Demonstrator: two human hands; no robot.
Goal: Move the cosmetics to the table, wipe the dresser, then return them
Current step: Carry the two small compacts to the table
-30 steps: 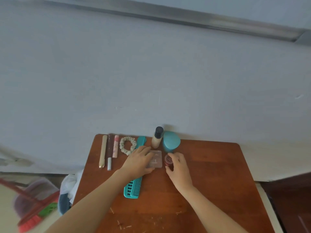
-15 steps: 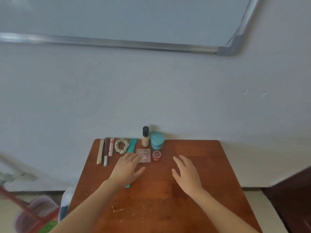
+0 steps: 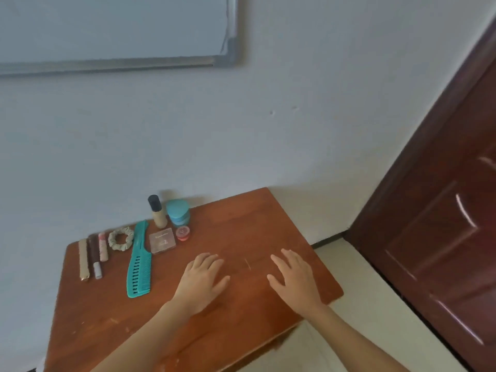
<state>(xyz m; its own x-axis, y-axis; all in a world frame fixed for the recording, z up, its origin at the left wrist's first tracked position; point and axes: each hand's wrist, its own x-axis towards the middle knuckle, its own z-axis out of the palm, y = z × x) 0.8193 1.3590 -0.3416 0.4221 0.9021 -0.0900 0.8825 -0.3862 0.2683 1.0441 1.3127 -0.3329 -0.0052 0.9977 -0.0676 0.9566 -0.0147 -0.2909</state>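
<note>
Fingers (image 3: 208, 261) of the left hand (image 3: 201, 280) were straight and slightly apart, palm down, holding nothing, over the middle of the wooden counter (image 3: 241, 224). The forearm reached in from the near edge and angled up toward the far edge. The right hand (image 3: 295, 277) had the same flat, palm-down pose nearer the right edge, its fingers (image 3: 291, 257) loosely spread with the thumb out to the side, and it was also empty. Whether either palm actually touched the wood could not be told. The two hands were well apart, with bare wood between them. All the cosmetics sat in the far-left part of the counter, clear of both hands. A foundation bottle (image 3: 157, 212) with a black cap stood upright at the far edge against the wall (image 3: 268, 143), just beside a teal jar (image 3: 177, 212). In front of those lay a square compact (image 3: 162, 240) and a small red pot (image 3: 183, 233), side by side. A teal comb (image 3: 138, 264) lay lengthwise left of the compact, and a pale scrunchie (image 3: 121, 238) lay by its handle. Toward the far-left corner, a pink tube (image 3: 102, 247), a dark pencil (image 3: 94, 253) and a gold tube (image 3: 83, 259) lay parallel. A whiteboard (image 3: 107, 30) hung on the wall above, and a dark brown door (image 3: 442, 210) stood to the right.
</note>
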